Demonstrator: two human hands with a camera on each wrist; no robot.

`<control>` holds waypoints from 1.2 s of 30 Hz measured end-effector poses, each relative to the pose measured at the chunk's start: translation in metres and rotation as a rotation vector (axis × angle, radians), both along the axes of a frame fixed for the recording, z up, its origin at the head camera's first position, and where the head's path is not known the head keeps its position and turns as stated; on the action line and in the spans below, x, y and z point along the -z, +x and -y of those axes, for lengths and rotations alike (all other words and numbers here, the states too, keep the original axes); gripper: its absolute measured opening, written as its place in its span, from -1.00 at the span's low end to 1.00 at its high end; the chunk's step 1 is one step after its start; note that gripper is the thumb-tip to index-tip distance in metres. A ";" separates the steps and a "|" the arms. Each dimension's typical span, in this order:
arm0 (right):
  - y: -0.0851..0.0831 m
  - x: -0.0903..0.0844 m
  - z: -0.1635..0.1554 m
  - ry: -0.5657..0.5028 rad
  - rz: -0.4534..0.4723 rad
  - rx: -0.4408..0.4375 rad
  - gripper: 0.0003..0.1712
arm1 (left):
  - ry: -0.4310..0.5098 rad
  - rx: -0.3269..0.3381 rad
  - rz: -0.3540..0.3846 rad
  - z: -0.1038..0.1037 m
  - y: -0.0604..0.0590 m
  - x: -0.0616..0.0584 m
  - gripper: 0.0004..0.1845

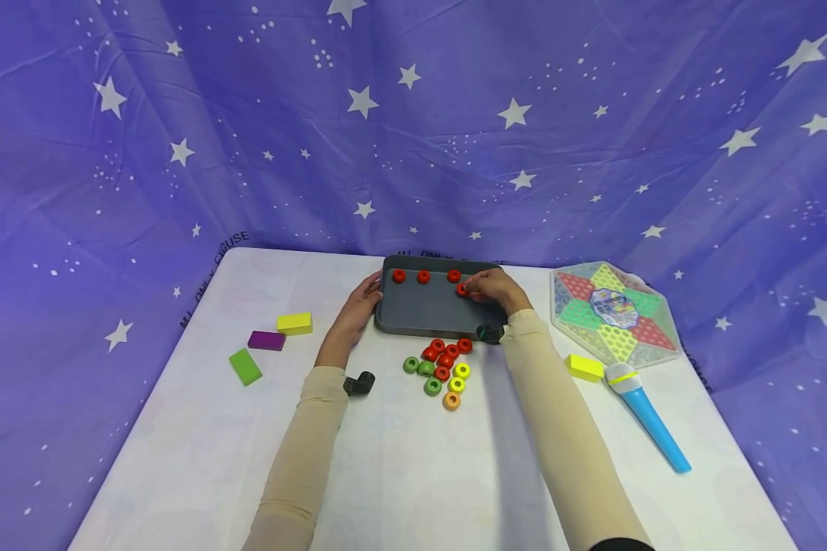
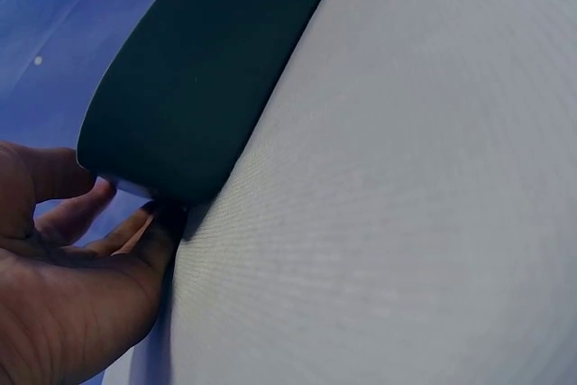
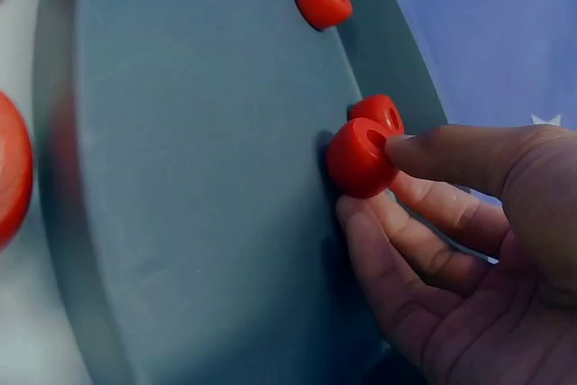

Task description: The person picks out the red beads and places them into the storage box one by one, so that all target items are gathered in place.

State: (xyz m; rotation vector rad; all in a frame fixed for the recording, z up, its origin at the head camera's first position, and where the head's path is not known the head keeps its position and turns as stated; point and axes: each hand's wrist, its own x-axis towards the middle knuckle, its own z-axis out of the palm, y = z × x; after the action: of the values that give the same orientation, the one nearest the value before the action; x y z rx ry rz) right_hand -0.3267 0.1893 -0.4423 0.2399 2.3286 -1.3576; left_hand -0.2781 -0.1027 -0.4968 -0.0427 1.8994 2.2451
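Observation:
A dark grey tray (image 1: 420,314) lies at the back middle of the table. My left hand (image 1: 358,311) grips its left end; in the left wrist view that hand (image 2: 81,268) has its fingers at the tray's rim and lower corner. Inside the tray, my right hand (image 1: 498,289) pinches a red bead (image 3: 361,158) between thumb and fingers. Close behind it sits another red bead (image 3: 377,113), and more red beads (image 1: 423,276) stand along the far wall. In front of the tray lie loose red beads (image 1: 442,373), green beads (image 1: 433,386), yellow beads (image 1: 457,385) and an orange bead (image 1: 451,401).
To the left lie a yellow block (image 1: 295,324), a purple block (image 1: 266,340) and a green block (image 1: 245,367). A hexagonal game board (image 1: 616,314), another yellow block (image 1: 584,368) and a blue toy microphone (image 1: 655,425) are at the right. A starry purple cloth (image 1: 441,138) hangs behind.

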 end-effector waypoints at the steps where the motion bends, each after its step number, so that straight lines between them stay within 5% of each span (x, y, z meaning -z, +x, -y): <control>1: -0.001 0.000 0.000 -0.005 0.006 0.004 -0.67 | -0.002 0.001 -0.001 0.000 0.000 0.000 -0.43; 14: -0.002 0.003 0.000 -0.025 0.039 0.085 -0.64 | -0.021 0.000 0.013 -0.001 0.001 0.002 -0.44; 25: 0.003 0.001 -0.006 -0.052 -0.055 0.074 -0.63 | -0.022 0.004 0.001 -0.001 -0.003 0.001 -0.43; 36: 0.033 -0.012 -0.017 -0.355 -0.234 0.102 -0.48 | -0.015 0.028 -0.003 0.001 -0.002 -0.003 -0.43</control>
State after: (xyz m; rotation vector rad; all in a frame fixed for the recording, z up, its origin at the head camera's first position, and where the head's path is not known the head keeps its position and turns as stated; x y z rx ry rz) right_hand -0.2941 0.2065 -0.4305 0.0946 2.2259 -1.9079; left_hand -0.2799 -0.1039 -0.4939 -0.0154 1.9061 2.2141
